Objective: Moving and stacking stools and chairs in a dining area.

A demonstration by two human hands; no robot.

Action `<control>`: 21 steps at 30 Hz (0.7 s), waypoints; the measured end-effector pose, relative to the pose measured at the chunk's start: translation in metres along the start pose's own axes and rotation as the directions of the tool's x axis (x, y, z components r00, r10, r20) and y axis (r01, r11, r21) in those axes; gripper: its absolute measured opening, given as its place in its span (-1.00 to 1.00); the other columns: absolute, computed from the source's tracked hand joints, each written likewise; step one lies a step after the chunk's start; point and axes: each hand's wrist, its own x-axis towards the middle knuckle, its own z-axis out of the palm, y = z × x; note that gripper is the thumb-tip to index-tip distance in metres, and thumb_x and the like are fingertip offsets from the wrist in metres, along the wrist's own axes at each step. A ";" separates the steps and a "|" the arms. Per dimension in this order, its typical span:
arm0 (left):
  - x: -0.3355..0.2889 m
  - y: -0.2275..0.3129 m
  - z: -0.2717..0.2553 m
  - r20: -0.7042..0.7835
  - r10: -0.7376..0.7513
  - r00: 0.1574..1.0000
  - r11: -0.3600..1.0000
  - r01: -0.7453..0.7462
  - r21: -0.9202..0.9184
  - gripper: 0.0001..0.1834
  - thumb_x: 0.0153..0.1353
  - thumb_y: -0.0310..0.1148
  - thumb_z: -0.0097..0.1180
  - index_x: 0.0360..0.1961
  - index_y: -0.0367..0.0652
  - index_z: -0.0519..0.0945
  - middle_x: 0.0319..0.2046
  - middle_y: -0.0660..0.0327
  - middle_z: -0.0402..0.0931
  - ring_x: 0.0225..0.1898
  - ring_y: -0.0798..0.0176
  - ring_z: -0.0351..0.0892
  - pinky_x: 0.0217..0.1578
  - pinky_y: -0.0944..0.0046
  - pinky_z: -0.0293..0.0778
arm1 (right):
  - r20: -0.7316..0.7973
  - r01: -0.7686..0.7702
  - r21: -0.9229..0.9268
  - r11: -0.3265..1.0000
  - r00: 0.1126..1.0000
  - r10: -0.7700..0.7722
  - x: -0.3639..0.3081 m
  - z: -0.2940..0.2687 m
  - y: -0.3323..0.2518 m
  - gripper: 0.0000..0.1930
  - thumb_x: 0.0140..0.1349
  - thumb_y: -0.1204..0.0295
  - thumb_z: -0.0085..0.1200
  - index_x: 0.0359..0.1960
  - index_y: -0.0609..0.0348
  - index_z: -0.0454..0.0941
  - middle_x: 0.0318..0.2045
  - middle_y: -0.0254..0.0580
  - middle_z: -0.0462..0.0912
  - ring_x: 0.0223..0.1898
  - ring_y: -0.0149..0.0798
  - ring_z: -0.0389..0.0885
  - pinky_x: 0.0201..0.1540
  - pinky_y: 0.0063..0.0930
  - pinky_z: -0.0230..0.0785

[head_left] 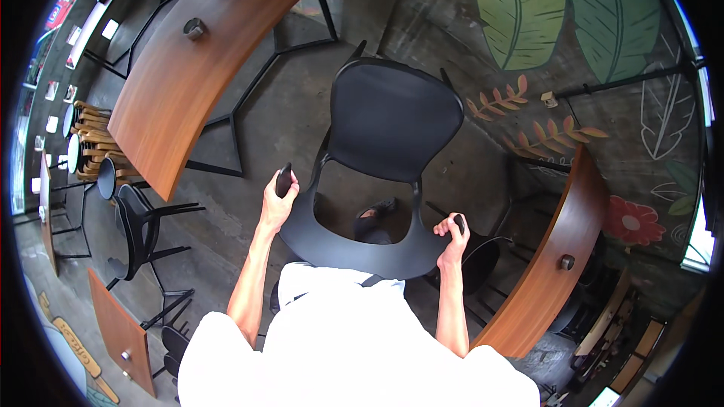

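A black chair [396,117] stands right in front of me. Its seat is on the far side, and its curved backrest rail [362,252] is close to my body. My left hand [276,202] is closed around a small black oblong object [283,180], beside the left end of the rail. By the rail's right end, my right hand [452,241] has its fingers curled around another small black object [459,222], mostly hidden by the hand. Whether either hand touches the chair, I cannot tell.
A long wooden table [204,68] with a dark cup [194,29] on it extends at the far left. Another wooden table [547,279] stands to my right, bearing a small dark cup [566,261]. More black chairs [136,226] are at left. A leaf-painted wall [422,22] rises ahead.
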 end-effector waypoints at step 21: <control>-0.168 0.023 -0.222 -0.005 0.404 0.915 0.878 -0.389 -0.278 -0.90 0.19 -0.43 0.08 -0.38 -0.19 0.41 -0.50 0.34 0.39 -0.44 0.51 0.32 -0.39 0.45 0.27 | 0.047 0.582 -0.053 0.812 0.813 -0.580 -0.270 0.106 0.048 -0.97 0.19 0.54 -0.05 -0.38 0.22 0.37 -0.55 -0.28 0.35 -0.47 -0.35 0.32 -0.25 -0.36 0.35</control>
